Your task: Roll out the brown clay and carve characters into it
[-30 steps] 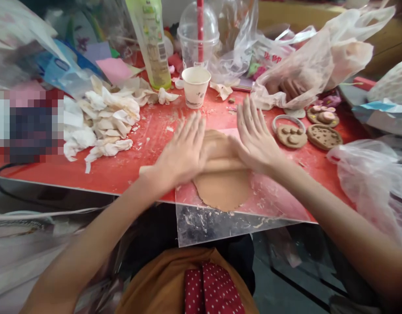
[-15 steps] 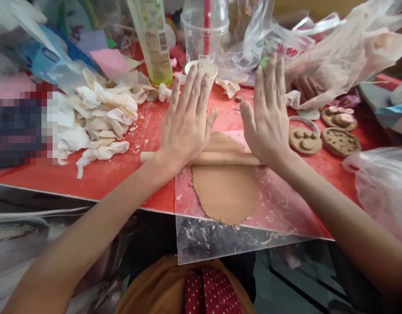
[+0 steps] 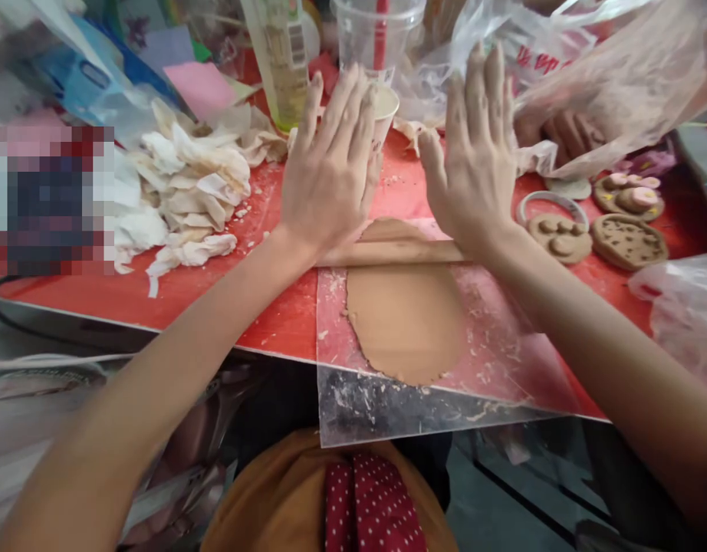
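A wooden rolling pin (image 3: 399, 253) lies across a flat brown clay slab (image 3: 408, 318). Over the pin's left end rests my left hand (image 3: 333, 165), palm down with its fingers stretched forward. My right hand (image 3: 474, 157) lies flat over the other end in the same way, thumb apart from the fingers. The heels of both hands and the wrists cover the pin's ends. Beneath the slab is a clear plastic sheet (image 3: 353, 410) that hangs over the table's front edge and carries clay crumbs.
Crumpled tissues (image 3: 198, 176) are heaped on the left of the red table (image 3: 284, 307). A paper cup (image 3: 386, 111), a bottle (image 3: 278, 69) and a plastic cup (image 3: 379, 38) stand behind my hands. Decorated clay discs (image 3: 629, 241), a ring (image 3: 552, 201) and plastic bags (image 3: 623, 100) lie on the right.
Both hands have moved forward, away from me, and the rolling pin has rolled toward the slab's far end. More of the slab's near part shows. The view has shifted slightly.
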`<state>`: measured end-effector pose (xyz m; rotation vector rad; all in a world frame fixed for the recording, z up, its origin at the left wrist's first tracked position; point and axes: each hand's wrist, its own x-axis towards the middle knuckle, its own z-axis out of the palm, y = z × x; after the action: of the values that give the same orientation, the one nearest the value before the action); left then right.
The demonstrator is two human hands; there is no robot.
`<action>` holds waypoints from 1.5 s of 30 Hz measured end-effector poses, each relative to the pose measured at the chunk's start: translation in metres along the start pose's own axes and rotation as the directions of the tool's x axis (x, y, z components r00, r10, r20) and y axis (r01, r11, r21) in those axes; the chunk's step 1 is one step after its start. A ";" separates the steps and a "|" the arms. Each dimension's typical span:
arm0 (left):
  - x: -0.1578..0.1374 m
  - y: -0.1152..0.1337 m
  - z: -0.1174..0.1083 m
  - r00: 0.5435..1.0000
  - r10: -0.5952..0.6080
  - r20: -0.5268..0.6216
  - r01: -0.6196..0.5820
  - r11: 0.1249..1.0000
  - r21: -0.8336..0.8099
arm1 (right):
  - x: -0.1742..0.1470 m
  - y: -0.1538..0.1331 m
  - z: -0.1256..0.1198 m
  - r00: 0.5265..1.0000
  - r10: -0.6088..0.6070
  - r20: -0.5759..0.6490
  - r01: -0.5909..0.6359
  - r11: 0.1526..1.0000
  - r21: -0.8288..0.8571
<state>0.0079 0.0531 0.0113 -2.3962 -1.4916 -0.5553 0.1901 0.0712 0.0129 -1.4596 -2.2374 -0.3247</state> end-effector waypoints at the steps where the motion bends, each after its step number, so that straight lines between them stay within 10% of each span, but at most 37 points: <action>1: 0.005 -0.002 0.000 0.999 0.017 -0.042 -0.016 1.000 0.016 | 0.006 0.000 -0.001 0.998 -0.040 -0.044 0.039 0.999 -0.012; 4: -0.005 0.003 -0.004 0.996 0.063 -0.070 -0.061 0.998 0.036 | 0.001 -0.002 -0.004 0.991 -0.109 -0.081 0.108 0.994 -0.023; 9: -0.085 0.047 -0.028 0.960 0.022 0.280 0.015 0.992 -0.128 | -0.077 -0.012 -0.024 0.948 -0.110 0.297 0.080 0.991 0.110; 14: -0.155 0.082 -0.056 0.957 0.213 0.197 -0.178 0.967 -0.184 | -0.160 -0.027 -0.056 0.905 -0.280 0.321 0.251 0.959 0.132; 26: 0.004 -0.010 0.002 0.988 0.007 0.153 0.003 0.998 -0.068 | 0.014 0.009 0.019 0.992 -0.037 0.119 0.026 0.995 0.097; 30: -0.046 0.010 -0.007 0.964 0.009 0.267 0.027 0.991 -0.129 | -0.040 0.000 0.008 0.968 -0.016 0.250 -0.022 0.988 0.151; 36: -0.161 0.059 -0.061 0.941 0.245 0.232 -0.208 0.963 -0.174 | -0.157 -0.026 -0.075 0.868 -0.308 0.388 0.169 0.920 0.353; 40: -0.181 0.051 -0.073 0.943 0.307 0.128 -0.302 0.952 -0.056 | -0.169 -0.005 -0.103 0.952 0.040 0.304 -0.186 0.864 0.469; 45: -0.169 0.023 -0.065 0.939 0.341 0.035 -0.342 0.927 0.153 | -0.147 0.033 -0.075 0.946 0.306 0.111 -0.318 0.941 0.117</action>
<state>-0.0505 -0.1189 -0.0073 -2.4546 -1.0381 -0.3343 0.2878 -0.0654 0.0051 -1.7523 -2.0054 -0.0057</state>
